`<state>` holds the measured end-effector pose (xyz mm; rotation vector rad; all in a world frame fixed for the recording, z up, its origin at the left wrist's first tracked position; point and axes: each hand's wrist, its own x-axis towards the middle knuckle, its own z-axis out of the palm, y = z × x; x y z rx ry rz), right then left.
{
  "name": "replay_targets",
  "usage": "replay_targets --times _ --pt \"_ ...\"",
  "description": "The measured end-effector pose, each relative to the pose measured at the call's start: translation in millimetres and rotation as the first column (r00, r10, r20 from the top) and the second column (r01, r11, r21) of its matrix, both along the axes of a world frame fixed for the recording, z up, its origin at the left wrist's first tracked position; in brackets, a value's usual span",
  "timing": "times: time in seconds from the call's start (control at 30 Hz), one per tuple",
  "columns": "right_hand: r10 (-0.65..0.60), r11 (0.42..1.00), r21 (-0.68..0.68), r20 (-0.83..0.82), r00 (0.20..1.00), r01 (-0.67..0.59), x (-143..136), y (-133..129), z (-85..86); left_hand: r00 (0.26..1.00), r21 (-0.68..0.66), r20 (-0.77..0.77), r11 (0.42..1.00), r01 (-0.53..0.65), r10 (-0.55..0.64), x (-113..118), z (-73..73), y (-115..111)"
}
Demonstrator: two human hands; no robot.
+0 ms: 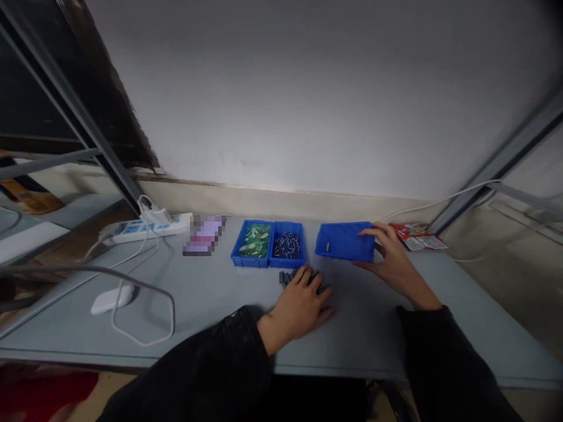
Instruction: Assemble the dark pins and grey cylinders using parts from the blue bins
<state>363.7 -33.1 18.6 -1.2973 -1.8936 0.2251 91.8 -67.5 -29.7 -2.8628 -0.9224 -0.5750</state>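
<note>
My right hand [393,264] grips the right end of a blue plastic bin [347,241], thumb below and fingers over the rim. The bin is tilted, its inside facing me, with one small grey piece [328,247] in it. Spread fingers of my left hand [299,308] rest over a group of small grey blocks [287,276] on the table, partly hiding them. Just beyond stand two joined blue bins: the left bin [250,263] contains small clear or pale parts in green, the right bin [288,262] many thin metal pins.
On the grey table [211,316] lie a phone [203,235], a white power strip [145,227] with plugs, a white oval device [112,299] and looping cables [173,310]. A red packet [417,237] lies at the right. A wall [281,117] and metal posts bound the back.
</note>
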Motion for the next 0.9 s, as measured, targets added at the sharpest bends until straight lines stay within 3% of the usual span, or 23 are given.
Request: replay_targets --times 0.23,0.4,0.7,0.8,0.9 --pt "0.081 0.991 0.074 0.301 0.95 -0.108 -24 -26 35.0 1.0 0.019 0.01 1.0 0.008 -0.008 -2 7.7 -5" --pt "0.179 0.975 0.064 0.352 0.919 -0.214 -36 -30 39.8 0.999 0.033 0.04 0.999 -0.037 0.036 -7 11.7 -8" --pt "0.261 0.95 0.045 0.429 0.865 -0.309 -34 -39 48.4 0.989 -0.056 0.137 0.997 -0.048 0.055 -7 0.1 -6" --pt "0.232 0.957 0.057 0.44 0.868 -0.285 -30 -36 55.1 0.989 -0.068 0.138 0.997 -0.041 0.05 -6 -1.9 -4" --pt "0.066 0.983 0.129 0.414 0.908 -0.13 -24 -25 58.4 0.994 -0.06 0.108 0.998 -0.015 0.021 -5 -3.0 -2"
